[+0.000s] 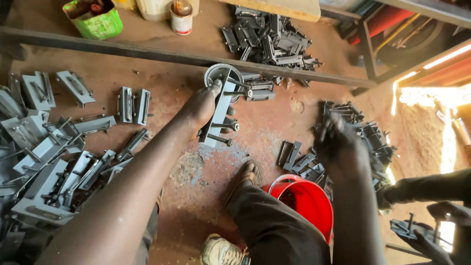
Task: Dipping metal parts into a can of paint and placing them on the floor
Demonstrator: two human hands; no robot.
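My left hand [200, 107] grips a long grey metal bracket [222, 105] with several bolts sticking out of it, held up over the reddish floor. The bracket's far end lies over a round grey tin [221, 73]. My right hand [337, 142] is blurred and hovers over a pile of dark metal brackets [375, 142] at the right. Whether its fingers hold anything cannot be made out. A red bucket [321, 213] with small dark parts inside stands just below that hand, beside my knee.
Several grey bolted brackets [49, 162] lie heaped at the left, and another dark pile [270, 37] at the top. A steel bar [147, 51] crosses the floor. Behind it stand a green container [95, 19] and a tin can [181, 19]. Another person's hands [444, 213] hold a bracket [407, 228] at the lower right.
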